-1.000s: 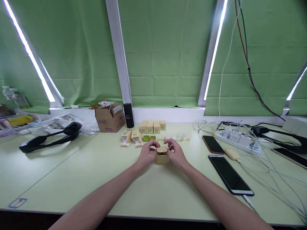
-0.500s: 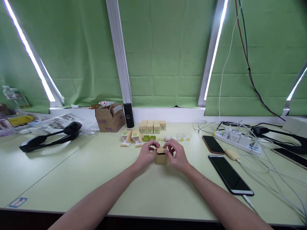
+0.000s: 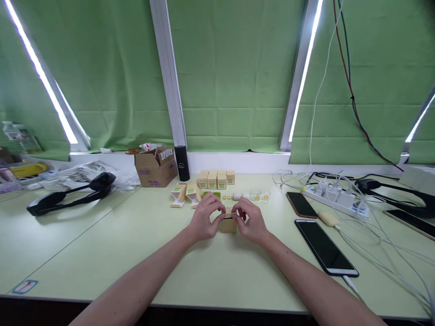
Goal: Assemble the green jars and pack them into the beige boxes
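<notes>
A small brown cardboard box stands on the table in front of me, its lid flap nearly down with a thin dark gap under it. My left hand pinches the flap's left end between thumb and fingers. At the right end, my right hand grips the same box with thumb and bent fingers. Just beyond my hands lie green pieces, tiny yellow bits, white cylinders and clear round containers. The green pieces are partly hidden by my left hand.
Several closed small boxes stand behind two opened cartons. A larger cardboard box and a black cylinder are at the back. Phones, cables and a power strip lie right; a black headset-like strap lies left.
The box's flap has come down, narrowing the dark opening. My left hand has shifted slightly left and now covers more of the green pieces; my right hand is almost unmoved.
</notes>
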`<action>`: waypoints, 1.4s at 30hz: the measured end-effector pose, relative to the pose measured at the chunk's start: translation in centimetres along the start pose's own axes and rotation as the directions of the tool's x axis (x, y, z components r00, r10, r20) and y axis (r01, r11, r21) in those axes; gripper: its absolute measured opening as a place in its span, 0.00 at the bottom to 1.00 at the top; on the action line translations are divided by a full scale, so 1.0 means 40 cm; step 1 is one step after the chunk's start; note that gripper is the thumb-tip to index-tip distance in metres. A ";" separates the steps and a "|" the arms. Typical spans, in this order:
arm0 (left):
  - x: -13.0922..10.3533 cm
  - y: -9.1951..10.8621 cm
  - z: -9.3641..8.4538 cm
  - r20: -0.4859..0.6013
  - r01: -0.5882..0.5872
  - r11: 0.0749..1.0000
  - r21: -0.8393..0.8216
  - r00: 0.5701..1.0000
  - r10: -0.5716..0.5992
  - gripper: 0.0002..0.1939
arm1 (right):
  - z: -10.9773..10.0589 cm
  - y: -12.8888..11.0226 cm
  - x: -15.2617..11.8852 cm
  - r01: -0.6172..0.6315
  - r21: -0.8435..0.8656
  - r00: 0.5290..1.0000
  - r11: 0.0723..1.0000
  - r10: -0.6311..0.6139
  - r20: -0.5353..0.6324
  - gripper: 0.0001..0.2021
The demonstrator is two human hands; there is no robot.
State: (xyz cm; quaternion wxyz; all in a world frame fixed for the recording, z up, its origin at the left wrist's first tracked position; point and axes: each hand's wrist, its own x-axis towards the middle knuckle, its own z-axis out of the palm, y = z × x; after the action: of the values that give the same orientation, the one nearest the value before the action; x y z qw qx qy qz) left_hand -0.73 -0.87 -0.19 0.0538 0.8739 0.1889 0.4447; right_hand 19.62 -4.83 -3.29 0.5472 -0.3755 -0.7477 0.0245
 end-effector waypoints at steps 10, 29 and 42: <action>-0.001 -0.001 0.003 -0.001 -0.097 0.992 0.079 0.995 0.098 0.05 | -0.003 0.001 -0.001 0.115 -0.060 0.993 0.992 -0.115 -0.005 0.07; -0.011 -0.009 0.020 0.030 0.098 0.993 0.062 0.995 -0.100 0.07 | -0.027 0.006 0.002 -0.005 -0.001 0.979 1.000 0.005 0.205 0.07; -0.003 -0.013 0.026 0.023 0.338 0.909 0.244 0.935 -0.353 0.12 | -0.036 0.061 0.008 -0.250 -0.227 0.931 0.941 0.298 0.209 0.17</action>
State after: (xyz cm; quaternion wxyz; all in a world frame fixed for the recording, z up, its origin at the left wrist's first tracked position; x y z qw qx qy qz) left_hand -0.12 -0.37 -1.04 0.0338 0.8412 0.3900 0.3731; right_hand 22.10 -3.43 -3.57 0.4041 -0.5231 -0.7469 0.0721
